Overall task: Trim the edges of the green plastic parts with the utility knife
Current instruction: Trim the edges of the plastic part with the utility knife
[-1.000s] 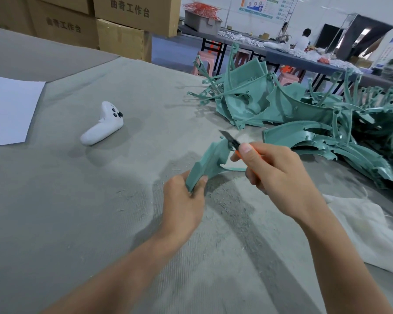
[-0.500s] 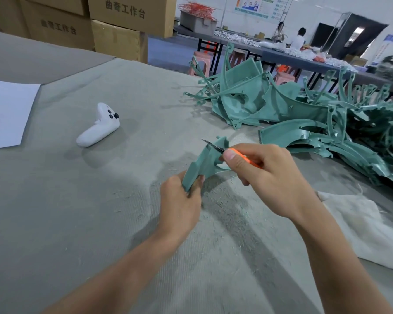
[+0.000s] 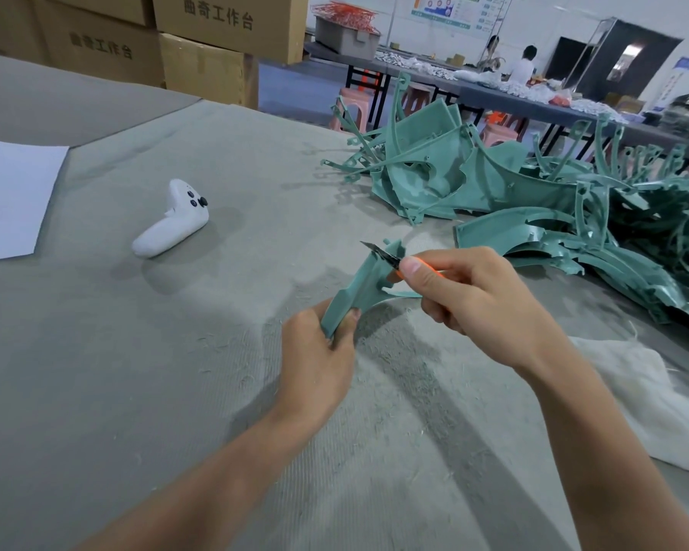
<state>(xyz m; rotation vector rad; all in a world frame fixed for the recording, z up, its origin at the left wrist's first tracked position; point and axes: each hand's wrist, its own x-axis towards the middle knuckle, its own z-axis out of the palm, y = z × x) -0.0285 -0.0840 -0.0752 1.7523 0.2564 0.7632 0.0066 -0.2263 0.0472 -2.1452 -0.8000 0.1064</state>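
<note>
Left hand (image 3: 315,363) pinches part (image 3: 359,290) low; right hand (image 3: 470,296) fingers curl round knife (image 3: 382,254) — blade at top edge. Risk: blade slips toward left fingers — part flexes.

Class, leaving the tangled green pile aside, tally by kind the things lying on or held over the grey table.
utility knife: 1
held green part: 1
white controller: 1
paper sheet: 1
white cloth: 1
Total: 5
</note>
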